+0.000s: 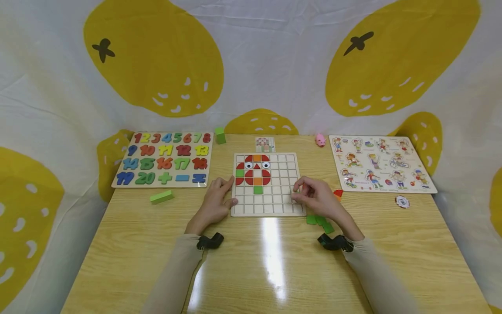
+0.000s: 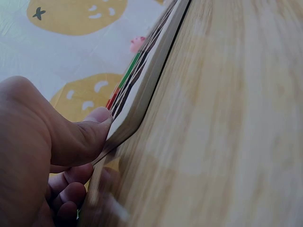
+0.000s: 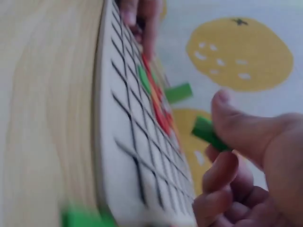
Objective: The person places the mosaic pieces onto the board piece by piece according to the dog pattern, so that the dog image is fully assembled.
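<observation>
A wooden grid board [image 1: 274, 200] lies in the middle of the table. Red, orange and green tiles [image 1: 257, 179] and two eye pieces fill its upper left part. My left hand [image 1: 215, 201] rests at its left edge, the thumb [image 2: 90, 135] on the rim near the front corner and the index finger along the side. Over the right side of the board hovers my right hand [image 1: 315, 196]. In the right wrist view it pinches a green tile [image 3: 207, 134] between thumb and forefinger; the head view hides that tile. Loose green tiles [image 1: 319, 220] lie below this hand.
A picture card [image 1: 265, 144] sits behind the board. At left are a number puzzle [image 1: 168, 169] and green blocks [image 1: 161, 197]; a figure puzzle [image 1: 382, 185] is at right. A pink pig [image 1: 320, 140], a poker chip [image 1: 401, 202] and red-orange pieces [image 1: 338, 193] lie around.
</observation>
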A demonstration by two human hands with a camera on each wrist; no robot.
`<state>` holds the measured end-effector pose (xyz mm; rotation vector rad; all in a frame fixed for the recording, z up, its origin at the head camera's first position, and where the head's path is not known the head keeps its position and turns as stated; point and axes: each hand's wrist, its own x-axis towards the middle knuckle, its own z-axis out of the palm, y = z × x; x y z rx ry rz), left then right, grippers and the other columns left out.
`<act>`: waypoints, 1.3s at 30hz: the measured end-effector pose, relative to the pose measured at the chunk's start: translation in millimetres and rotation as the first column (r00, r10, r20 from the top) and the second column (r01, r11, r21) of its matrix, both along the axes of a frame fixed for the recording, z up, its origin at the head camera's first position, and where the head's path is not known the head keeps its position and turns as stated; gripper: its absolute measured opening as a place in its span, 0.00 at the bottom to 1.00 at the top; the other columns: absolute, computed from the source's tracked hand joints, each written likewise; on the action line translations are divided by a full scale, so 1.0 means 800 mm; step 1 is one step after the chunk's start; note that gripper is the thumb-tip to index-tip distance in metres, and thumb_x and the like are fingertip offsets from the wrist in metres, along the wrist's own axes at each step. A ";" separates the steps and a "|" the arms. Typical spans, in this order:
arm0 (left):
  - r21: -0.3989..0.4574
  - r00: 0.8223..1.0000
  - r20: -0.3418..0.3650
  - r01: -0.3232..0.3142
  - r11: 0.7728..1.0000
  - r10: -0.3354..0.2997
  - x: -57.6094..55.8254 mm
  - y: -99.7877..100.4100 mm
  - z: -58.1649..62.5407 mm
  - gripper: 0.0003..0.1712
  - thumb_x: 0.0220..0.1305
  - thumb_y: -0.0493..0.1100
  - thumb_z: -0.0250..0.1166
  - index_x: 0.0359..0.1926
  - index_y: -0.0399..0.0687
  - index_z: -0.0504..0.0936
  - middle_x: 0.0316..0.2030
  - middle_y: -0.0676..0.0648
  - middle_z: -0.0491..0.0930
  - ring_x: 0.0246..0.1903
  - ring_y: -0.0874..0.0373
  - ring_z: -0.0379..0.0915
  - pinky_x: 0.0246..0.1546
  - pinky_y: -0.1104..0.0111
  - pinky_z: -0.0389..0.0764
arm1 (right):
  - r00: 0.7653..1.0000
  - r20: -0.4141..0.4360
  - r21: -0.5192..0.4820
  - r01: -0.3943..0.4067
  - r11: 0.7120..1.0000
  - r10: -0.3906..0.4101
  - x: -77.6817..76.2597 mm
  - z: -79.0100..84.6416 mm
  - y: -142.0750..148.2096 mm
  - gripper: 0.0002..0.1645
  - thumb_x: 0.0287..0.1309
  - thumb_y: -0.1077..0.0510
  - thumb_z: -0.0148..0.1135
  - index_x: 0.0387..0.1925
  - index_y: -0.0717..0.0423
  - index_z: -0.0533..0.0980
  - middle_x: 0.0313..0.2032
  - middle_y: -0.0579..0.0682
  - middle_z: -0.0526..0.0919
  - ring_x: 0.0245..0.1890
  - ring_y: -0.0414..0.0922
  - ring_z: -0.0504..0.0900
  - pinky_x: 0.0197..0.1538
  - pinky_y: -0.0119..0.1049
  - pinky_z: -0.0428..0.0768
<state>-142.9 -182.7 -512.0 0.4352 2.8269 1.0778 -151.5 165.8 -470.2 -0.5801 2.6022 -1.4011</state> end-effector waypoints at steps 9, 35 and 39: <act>0.000 1.000 0.012 0.018 1.000 -0.018 -0.004 0.009 0.002 0.42 0.65 0.45 0.65 0.76 0.49 0.57 0.45 0.48 0.64 0.45 0.54 0.57 0.44 0.63 0.61 | 0.993 0.120 -0.131 0.015 0.991 0.001 -0.006 -0.022 -0.069 0.20 0.42 0.53 0.81 0.38 0.52 0.83 0.29 0.47 0.85 0.28 0.43 0.85 0.32 0.33 0.81; -0.013 1.000 0.013 0.004 1.000 -0.004 -0.005 0.006 -0.001 0.42 0.65 0.46 0.65 0.76 0.51 0.57 0.46 0.49 0.64 0.46 0.55 0.57 0.45 0.63 0.61 | 0.992 -0.069 0.134 -0.093 0.987 0.103 0.017 0.007 -0.021 0.16 0.50 0.51 0.77 0.40 0.51 0.85 0.27 0.39 0.81 0.27 0.38 0.77 0.31 0.32 0.76; -0.012 1.000 0.023 -0.013 1.000 0.014 -0.002 -0.001 -0.002 0.43 0.65 0.46 0.66 0.76 0.50 0.57 0.46 0.49 0.64 0.47 0.54 0.57 0.45 0.62 0.61 | 0.998 -0.031 0.246 -0.037 0.969 0.046 0.036 0.012 0.039 0.17 0.47 0.55 0.78 0.41 0.51 0.85 0.30 0.41 0.82 0.29 0.40 0.77 0.34 0.32 0.76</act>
